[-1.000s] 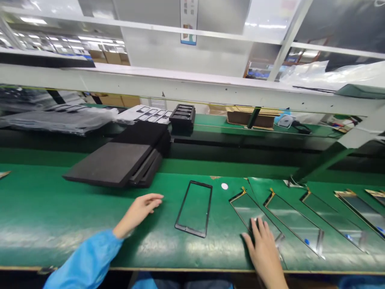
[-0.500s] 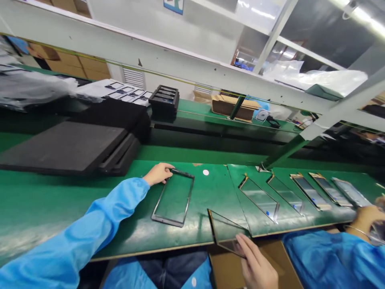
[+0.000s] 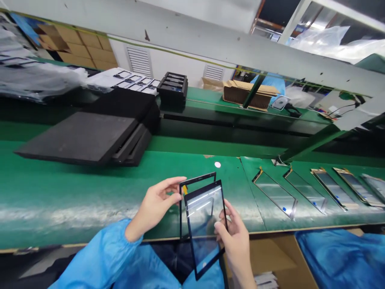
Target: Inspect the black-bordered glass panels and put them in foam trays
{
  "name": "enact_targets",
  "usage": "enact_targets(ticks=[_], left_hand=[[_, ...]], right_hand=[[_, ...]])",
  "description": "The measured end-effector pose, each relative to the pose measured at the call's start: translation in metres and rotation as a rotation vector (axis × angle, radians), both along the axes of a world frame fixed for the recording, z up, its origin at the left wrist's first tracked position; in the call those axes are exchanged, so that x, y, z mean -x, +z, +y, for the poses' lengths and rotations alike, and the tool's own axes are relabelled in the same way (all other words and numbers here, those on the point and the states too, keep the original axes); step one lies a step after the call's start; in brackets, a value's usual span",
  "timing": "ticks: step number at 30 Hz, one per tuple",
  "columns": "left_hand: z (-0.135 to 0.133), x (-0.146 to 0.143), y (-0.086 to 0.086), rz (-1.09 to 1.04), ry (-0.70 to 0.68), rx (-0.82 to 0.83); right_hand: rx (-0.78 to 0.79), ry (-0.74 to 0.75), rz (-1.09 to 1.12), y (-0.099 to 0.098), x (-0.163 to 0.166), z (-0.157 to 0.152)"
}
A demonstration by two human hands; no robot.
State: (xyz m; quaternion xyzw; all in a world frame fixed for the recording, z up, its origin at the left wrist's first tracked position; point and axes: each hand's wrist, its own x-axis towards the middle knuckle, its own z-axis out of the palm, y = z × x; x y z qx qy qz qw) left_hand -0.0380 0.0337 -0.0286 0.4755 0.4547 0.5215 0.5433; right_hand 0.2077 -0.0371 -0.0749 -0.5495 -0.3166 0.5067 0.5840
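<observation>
My left hand (image 3: 158,204) pinches the upper left edge of a thin black tablet frame (image 3: 197,179), held upright over the front of the bench. In my right hand (image 3: 236,239) is a clear touch-screen glass panel (image 3: 204,230) with a black border, gripped by its right edge. The panel overlaps the frame from the front and hides much of it; whether they touch I cannot tell. Near the frame's upper left corner a small yellow-orange flex cable (image 3: 185,190) shows.
More glass panels (image 3: 275,193) and several screen pieces (image 3: 333,188) lie in a row on the green bench (image 3: 90,200) to the right. Black foam sheets (image 3: 81,136) are stacked at left. A cardboard box (image 3: 270,257) stands below the bench edge, beside a blue sleeve (image 3: 339,257).
My left hand has lifted the frame off the bench and brought it nearer. My right hand has raised the glass panel, turned it upright and moved it left, in front of the frame.
</observation>
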Motion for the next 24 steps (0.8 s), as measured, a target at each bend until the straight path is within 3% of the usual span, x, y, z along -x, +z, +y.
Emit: enact_targets(ticks=[7,17,24], left_hand=[[-0.006,-0.001,0.000,0.003,0.012,-0.047],[-0.005,0.002,0.001,-0.091,0.012,-0.008],[-0.010,0.000,0.001,-0.033,-0.010,-0.008]], right_hand=[[0.001,-0.021,-0.032,0.006,0.002,0.000],[0.000,-0.006,-0.119,-0.011,-0.001,-0.005],[0.008,0.026,-0.090,-0.002,0.000,-0.005]])
